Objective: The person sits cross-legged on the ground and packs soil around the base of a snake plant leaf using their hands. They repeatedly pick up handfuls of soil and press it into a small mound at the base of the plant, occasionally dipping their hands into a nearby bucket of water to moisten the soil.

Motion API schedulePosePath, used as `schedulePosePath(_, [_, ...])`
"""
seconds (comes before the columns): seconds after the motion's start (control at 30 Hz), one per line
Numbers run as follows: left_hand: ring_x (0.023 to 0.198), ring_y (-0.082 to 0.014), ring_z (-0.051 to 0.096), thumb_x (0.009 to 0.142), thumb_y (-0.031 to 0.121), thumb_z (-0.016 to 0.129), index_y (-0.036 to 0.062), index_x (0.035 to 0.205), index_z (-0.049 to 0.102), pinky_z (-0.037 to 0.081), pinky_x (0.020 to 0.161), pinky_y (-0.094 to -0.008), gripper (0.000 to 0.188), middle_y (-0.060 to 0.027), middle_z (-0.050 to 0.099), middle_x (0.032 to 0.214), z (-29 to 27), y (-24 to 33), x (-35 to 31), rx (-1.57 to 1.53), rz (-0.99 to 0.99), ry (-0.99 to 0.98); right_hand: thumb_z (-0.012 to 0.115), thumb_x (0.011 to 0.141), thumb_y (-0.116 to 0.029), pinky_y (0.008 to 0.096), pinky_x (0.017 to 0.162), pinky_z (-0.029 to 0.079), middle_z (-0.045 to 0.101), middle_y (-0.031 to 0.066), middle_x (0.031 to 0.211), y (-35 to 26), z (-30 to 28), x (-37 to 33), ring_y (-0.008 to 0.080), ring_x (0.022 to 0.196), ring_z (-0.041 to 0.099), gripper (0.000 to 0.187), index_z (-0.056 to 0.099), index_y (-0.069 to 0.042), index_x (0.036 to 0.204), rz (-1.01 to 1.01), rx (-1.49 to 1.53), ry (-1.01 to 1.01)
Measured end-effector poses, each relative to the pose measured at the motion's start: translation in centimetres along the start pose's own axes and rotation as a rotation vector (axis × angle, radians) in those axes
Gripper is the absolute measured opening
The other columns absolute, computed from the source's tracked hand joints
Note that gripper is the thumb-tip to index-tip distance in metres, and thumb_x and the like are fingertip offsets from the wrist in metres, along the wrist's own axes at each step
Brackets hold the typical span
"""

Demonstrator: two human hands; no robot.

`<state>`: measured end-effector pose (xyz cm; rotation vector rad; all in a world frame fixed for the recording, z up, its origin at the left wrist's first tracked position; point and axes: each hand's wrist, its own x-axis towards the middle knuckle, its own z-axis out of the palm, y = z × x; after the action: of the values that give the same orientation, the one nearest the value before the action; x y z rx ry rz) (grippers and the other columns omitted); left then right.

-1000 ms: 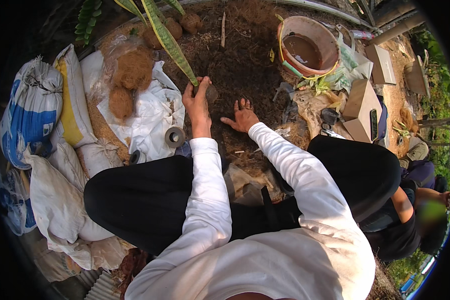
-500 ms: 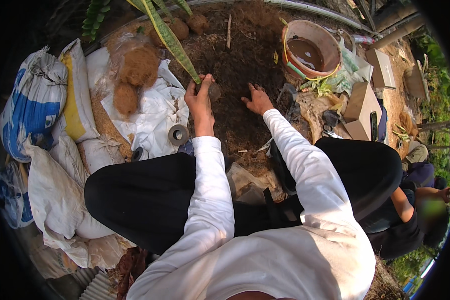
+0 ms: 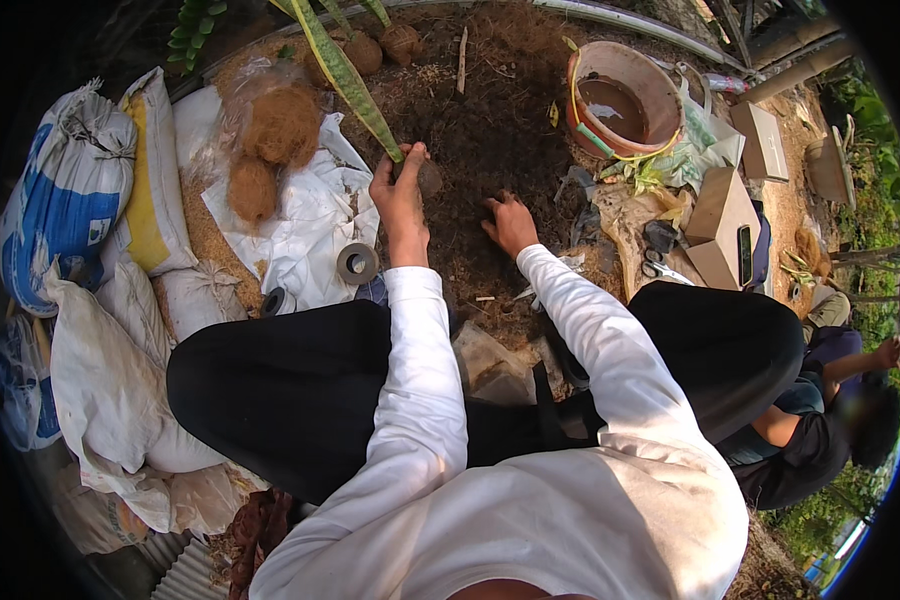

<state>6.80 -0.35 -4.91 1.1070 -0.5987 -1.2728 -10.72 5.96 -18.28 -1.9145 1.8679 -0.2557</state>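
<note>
From the right hand (image 3: 511,224) on the soil (image 3: 485,135): the stick (image 3: 462,62) lies between eleven and twelve o'clock, the bucket (image 3: 662,95), with water (image 3: 615,108) inside, between one and two; box (image 3: 715,228) at three, scissors (image 3: 658,267) just past; left hand (image 3: 404,205) near nine, sack (image 3: 70,210) beyond.

A long-sleeved white top (image 3: 560,520) covers black legwear (image 3: 270,390).

We lose the far end of the snake plant (image 3: 350,88) beyond the picture's far edge, and the left hand (image 3: 402,205) covers part of its base from us. We cannot clearly separate the right hand's (image 3: 513,222) fingertips from the dark soil (image 3: 470,135). Muddy water (image 3: 618,108) hides the bottom of the bucket (image 3: 662,95); at right, another person's (image 3: 805,440) head is blurred.
</note>
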Motion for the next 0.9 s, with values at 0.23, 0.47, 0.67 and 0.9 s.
schedulePosePath(0.23, [0.084, -0.0120, 0.063, 0.087, 0.012, 0.077, 0.0038, 0.099, 0.067, 0.048, 0.081, -0.0267, 0.017, -0.0042, 0.069, 0.092, 0.1, 0.0, -0.6, 0.006, -0.004, -0.013, 0.076, 0.079, -0.016, 0.0446, 0.100, 0.050, 0.061, 0.0214, 0.129, 1.2, -1.8, 2.2, 0.0386, 0.116, 0.060, 0.049, 0.064, -0.007, 0.125, 0.026, 0.144, 0.269])
schedulePosePath(0.47, [0.084, -0.0120, 0.063, 0.087, 0.010, 0.077, 0.0043, 0.098, 0.067, 0.048, 0.081, -0.0271, 0.016, -0.0033, 0.068, 0.091, -0.3, -0.1, -0.1, -0.030, -0.033, 0.008, 0.073, 0.086, -0.034, 0.0441, 0.105, 0.047, 0.043, 0.0290, 0.148, -1.3, -5.0, 1.5, 0.0406, 0.124, 0.056, 0.068, 0.049, -0.004, 0.143, -0.009, -0.124, -0.393])
schedulePosePath(0.67, [0.084, -0.0120, 0.063, 0.088, 0.010, 0.076, 0.0043, 0.097, 0.067, 0.047, 0.080, -0.0271, 0.014, -0.0033, 0.067, 0.091, -0.3, -1.1, 0.1, 0.010, -0.041, 0.004, 0.050, 0.088, -0.076, 0.0452, 0.122, 0.022, 0.006, 0.0342, 0.160, -2.7, -0.9, -1.0, 0.0451, 0.151, 0.008, 0.119, 0.009, 0.016, 0.151, 0.058, -0.185, -0.418])
schedulePosePath(0.9, [0.088, -0.0155, 0.065, 0.088, 0.008, 0.076, 0.0053, 0.100, 0.062, 0.051, 0.080, -0.0287, 0.018, -0.0058, 0.066, 0.095, -0.8, -1.5, 0.7, 0.131, -0.046, 0.001, 0.048, 0.082, -0.083, 0.0432, 0.124, 0.014, 0.005, 0.0318, 0.162, -2.0, -1.4, 2.3, 0.0434, 0.152, 0.005, 0.125, 0.009, 0.013, 0.153, 0.108, -0.174, -0.464])
